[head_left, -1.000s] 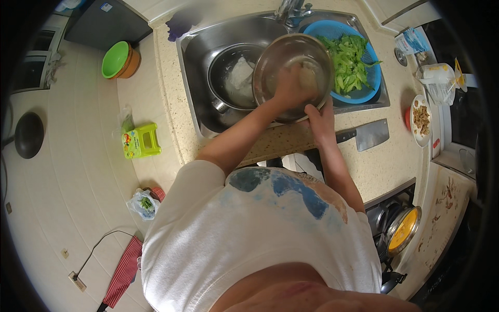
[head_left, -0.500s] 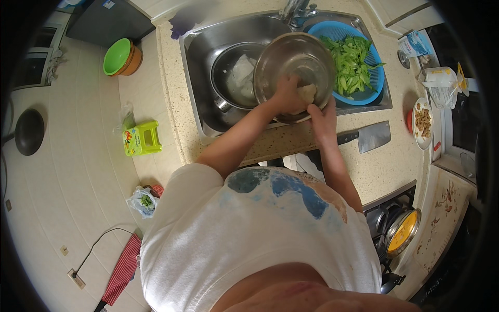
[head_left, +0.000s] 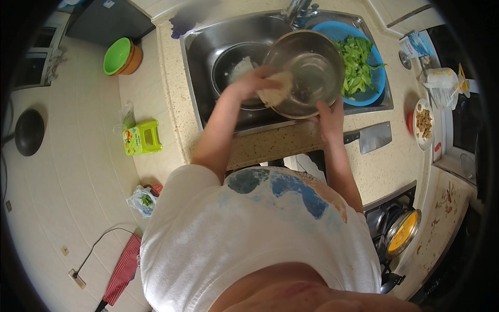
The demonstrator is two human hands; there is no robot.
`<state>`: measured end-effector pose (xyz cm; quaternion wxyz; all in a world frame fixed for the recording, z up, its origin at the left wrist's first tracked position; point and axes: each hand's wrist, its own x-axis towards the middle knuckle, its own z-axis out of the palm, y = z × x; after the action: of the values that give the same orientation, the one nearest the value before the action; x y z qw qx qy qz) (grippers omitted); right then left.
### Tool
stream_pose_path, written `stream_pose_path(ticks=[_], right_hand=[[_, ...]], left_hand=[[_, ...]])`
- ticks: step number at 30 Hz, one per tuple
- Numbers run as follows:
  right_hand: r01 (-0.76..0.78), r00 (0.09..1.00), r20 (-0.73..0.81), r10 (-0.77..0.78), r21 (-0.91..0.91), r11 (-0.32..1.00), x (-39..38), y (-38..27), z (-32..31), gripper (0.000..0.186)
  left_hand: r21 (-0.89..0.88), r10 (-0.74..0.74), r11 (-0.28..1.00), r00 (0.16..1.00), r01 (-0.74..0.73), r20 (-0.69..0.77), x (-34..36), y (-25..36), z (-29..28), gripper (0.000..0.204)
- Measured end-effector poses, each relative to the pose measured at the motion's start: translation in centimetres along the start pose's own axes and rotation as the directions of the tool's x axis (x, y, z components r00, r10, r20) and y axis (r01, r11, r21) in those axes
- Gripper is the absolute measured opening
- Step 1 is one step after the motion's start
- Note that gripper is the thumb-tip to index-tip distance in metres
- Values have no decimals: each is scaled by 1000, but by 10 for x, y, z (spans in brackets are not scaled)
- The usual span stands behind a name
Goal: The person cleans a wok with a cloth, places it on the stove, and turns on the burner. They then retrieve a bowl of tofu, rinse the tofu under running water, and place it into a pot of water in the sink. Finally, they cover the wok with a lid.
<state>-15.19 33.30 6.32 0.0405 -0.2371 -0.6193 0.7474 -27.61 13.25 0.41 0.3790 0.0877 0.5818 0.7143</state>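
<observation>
My left hand (head_left: 253, 82), slightly smeared by motion, grips a pale beige scrubbing pad (head_left: 278, 91) at the left rim of a metal bowl (head_left: 312, 73). The pad could be a loofah or a cloth; I cannot tell which. On the bowl's near right rim my right hand (head_left: 330, 117) is closed, holding the bowl tilted over the sink. Behind my left hand, a dark round pan (head_left: 221, 73) stands in the sink (head_left: 195, 62), with a whitish crumpled thing (head_left: 243, 67) in it. The bowl partly covers a blue basket (head_left: 377, 91) of chopped green leaves (head_left: 356, 65).
A cleaver (head_left: 374, 138) lies on the counter (head_left: 384, 171) near my right forearm. Farther right are a plate of brown food (head_left: 423, 125) and a pan with yellow contents (head_left: 403, 234) on the stove. The faucet (head_left: 297, 11) rises behind the bowl.
My left hand has come out of the bowl's inside and moved left with the pad to its rim. The bowl and my right hand have shifted slightly right.
</observation>
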Motion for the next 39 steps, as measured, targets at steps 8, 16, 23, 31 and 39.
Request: stream_pose_path(ticks=[8,16,23,31,39], right_hand=[[107,993,-37,-110,-75,991,0,-8,-8,67],[136,990,-23,-142,-181,974,2,-7,-11,68],[316,948,83,-306,-343,885,9,3,-7,72],[418,908,160,-387,-305,856,-2,18,36,80],[520,854,259,-451,-418,745,-12,15,58,86]], left_hand=[[669,196,716,861,201,-469,22,-58,-66,38],[847,330,434,821,307,-466,31,-63,-27,29],[470,173,882,904,33,-390,39,-57,-23,25],[285,64,955,879,83,-472,27,-57,-24,35],[-98,-204,978,932,183,-300,5,-39,-21,51]])
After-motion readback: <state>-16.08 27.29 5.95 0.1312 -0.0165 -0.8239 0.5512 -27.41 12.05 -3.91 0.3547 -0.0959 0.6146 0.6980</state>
